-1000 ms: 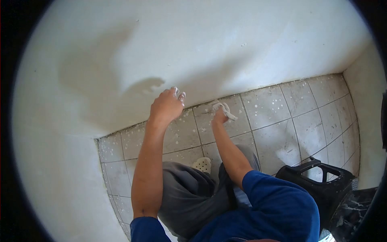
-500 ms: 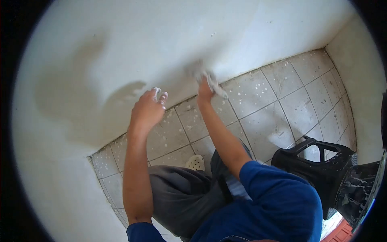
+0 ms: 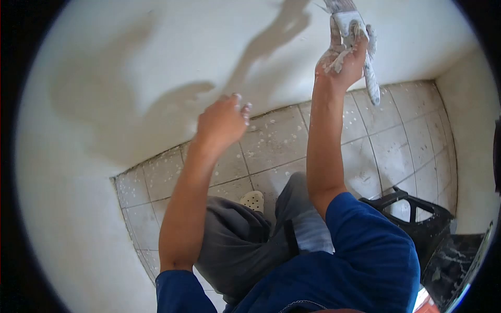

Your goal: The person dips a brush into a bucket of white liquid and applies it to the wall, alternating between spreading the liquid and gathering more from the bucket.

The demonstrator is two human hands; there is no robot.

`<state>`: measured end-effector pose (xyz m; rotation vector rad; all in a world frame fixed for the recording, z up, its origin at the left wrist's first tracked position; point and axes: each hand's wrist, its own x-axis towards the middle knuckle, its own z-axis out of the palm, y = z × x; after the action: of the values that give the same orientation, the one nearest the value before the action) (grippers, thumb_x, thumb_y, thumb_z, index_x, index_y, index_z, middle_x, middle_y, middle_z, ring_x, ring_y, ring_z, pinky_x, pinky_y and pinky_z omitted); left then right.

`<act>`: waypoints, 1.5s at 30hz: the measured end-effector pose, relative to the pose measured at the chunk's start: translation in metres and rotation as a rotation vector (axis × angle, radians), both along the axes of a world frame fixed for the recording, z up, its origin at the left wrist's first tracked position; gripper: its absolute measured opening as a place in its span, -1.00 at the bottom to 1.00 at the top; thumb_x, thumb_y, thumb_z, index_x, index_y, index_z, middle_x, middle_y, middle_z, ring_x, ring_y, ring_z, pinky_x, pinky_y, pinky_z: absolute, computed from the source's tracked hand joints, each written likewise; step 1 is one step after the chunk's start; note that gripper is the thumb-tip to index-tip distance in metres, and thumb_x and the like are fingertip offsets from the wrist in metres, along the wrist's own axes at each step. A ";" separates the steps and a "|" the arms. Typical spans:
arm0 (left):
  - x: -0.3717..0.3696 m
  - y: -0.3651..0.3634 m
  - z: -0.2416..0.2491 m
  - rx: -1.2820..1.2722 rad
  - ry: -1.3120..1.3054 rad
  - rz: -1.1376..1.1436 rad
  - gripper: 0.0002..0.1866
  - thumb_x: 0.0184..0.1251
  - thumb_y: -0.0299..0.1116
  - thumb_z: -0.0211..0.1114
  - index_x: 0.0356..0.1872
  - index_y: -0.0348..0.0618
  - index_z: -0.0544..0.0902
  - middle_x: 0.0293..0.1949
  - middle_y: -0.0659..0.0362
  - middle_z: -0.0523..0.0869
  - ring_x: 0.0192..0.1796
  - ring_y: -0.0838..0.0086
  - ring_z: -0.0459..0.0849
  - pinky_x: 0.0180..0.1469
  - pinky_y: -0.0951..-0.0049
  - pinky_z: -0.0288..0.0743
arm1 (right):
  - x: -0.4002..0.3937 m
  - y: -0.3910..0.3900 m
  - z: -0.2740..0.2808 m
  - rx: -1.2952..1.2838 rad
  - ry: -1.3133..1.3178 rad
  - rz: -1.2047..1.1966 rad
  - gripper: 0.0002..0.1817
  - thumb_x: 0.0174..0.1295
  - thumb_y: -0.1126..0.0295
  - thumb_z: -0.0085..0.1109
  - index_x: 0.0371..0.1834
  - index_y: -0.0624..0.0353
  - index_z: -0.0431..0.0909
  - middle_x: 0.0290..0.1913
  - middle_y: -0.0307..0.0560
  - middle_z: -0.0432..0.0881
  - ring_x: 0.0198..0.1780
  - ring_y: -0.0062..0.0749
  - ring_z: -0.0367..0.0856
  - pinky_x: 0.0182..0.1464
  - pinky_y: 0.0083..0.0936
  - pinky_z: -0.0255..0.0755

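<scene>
A paintbrush (image 3: 344, 23), its handle and ferrule coated in white paint, is in my right hand (image 3: 344, 60) at the upper right. The fingers are wrapped round it and smeared with wet paint. Its bristles point up at the top edge of the view, and the handle end hangs down past the palm. My left hand (image 3: 223, 119) hovers in front of the white wall (image 3: 209, 47), loosely curled with fingers a little apart. Nothing shows in it, and its fingertips carry white paint.
Grey floor tiles (image 3: 271, 138) spotted with paint run along the wall's foot. A black plastic stool (image 3: 412, 208) stands at the right, with a dark paint-streaked container (image 3: 454, 266) near it. My foot in a cream clog (image 3: 253, 200) is below. Another wall (image 3: 472, 115) rises at the right.
My right hand has swung up and to the right with the paintbrush, the palm side now showing. My left hand has shifted right and slightly up.
</scene>
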<state>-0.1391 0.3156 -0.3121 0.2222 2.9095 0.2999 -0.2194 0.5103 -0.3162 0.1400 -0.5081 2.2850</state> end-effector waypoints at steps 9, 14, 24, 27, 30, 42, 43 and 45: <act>0.006 0.008 -0.015 -0.090 -0.234 -0.102 -0.59 0.26 -0.11 -0.01 -0.08 -0.23 0.51 -0.15 -0.07 0.59 -0.07 0.13 0.57 -0.06 0.12 0.45 | -0.017 -0.046 -0.332 0.114 -0.921 0.034 -0.60 0.23 0.25 -0.11 0.03 0.30 0.37 0.00 0.02 0.46 -0.01 -0.26 0.44 0.04 -0.33 0.34; 0.005 -0.002 -0.022 -0.078 -0.133 0.021 -0.62 0.25 -0.13 -0.01 -0.10 -0.18 0.54 -0.11 0.00 0.57 -0.03 0.13 0.56 -0.02 0.14 0.43 | 0.000 -0.041 -0.055 0.086 -0.652 0.066 -0.60 0.24 0.34 0.00 0.07 0.37 0.32 -0.02 -0.02 0.46 -0.03 -0.30 0.48 -0.04 -0.39 0.47; -0.013 0.023 -0.032 0.024 -0.103 -0.119 -0.63 0.24 -0.13 -0.01 -0.15 -0.23 0.53 -0.13 -0.06 0.56 -0.09 0.05 0.57 -0.06 0.07 0.43 | -0.021 -0.021 -0.233 0.960 -1.213 -0.363 -0.66 0.21 0.37 0.07 0.02 0.28 0.40 -0.08 -0.09 0.52 -0.08 -0.45 0.49 -0.04 -0.49 0.39; -0.012 0.046 -0.040 0.063 -0.145 -0.243 -0.64 0.25 -0.15 0.00 -0.15 -0.22 0.52 -0.17 -0.06 0.58 -0.09 0.03 0.56 -0.05 0.08 0.42 | 0.020 -0.009 -0.258 -0.053 -1.191 -0.172 -0.74 0.15 0.47 0.10 -0.07 0.17 0.44 -0.18 -0.16 0.53 -0.17 -0.45 0.52 -0.13 -0.51 0.44; -0.009 0.069 -0.055 0.029 -0.261 -0.312 -0.64 0.26 -0.15 0.00 -0.08 -0.20 0.48 -0.14 -0.07 0.58 -0.03 0.06 0.53 -0.02 0.09 0.40 | 0.051 0.025 -0.225 -0.003 -0.920 -0.116 -0.71 0.09 0.53 0.12 -0.08 0.25 0.42 -0.16 -0.10 0.54 -0.15 -0.36 0.54 -0.14 -0.47 0.48; 0.138 0.092 -0.008 0.504 -0.560 -0.254 -0.68 0.19 -0.32 0.14 -0.08 -0.29 0.48 -0.21 -0.12 0.60 -0.13 0.01 0.55 -0.10 0.18 0.42 | 0.310 0.116 0.155 0.496 -1.216 -0.286 -0.77 0.07 0.53 0.12 -0.17 0.30 0.49 -0.24 -0.16 0.55 -0.19 -0.55 0.49 -0.06 -0.63 0.35; 0.152 0.103 0.017 0.554 -0.570 -0.280 -0.69 0.18 -0.34 0.14 -0.09 -0.30 0.47 -0.22 -0.13 0.60 -0.14 0.00 0.56 -0.11 0.20 0.42 | 0.331 0.129 0.193 0.505 -1.234 -0.328 -0.76 0.05 0.53 0.11 -0.17 0.30 0.49 -0.24 -0.15 0.54 -0.19 -0.54 0.49 -0.06 -0.63 0.35; 0.183 0.136 0.059 0.656 -0.592 -0.360 -0.70 0.18 -0.38 0.14 -0.10 -0.33 0.47 -0.24 -0.14 0.59 -0.17 0.00 0.56 -0.13 0.22 0.42 | 0.381 0.159 0.252 0.486 -1.218 -0.415 -0.72 0.02 0.54 0.11 -0.15 0.32 0.47 -0.16 -0.09 0.52 -0.13 -0.48 0.48 -0.01 -0.54 0.35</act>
<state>0.0444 0.4520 -0.2535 0.6204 2.0591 1.0406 0.1620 0.6698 -0.0642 -1.0732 -1.5158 1.5712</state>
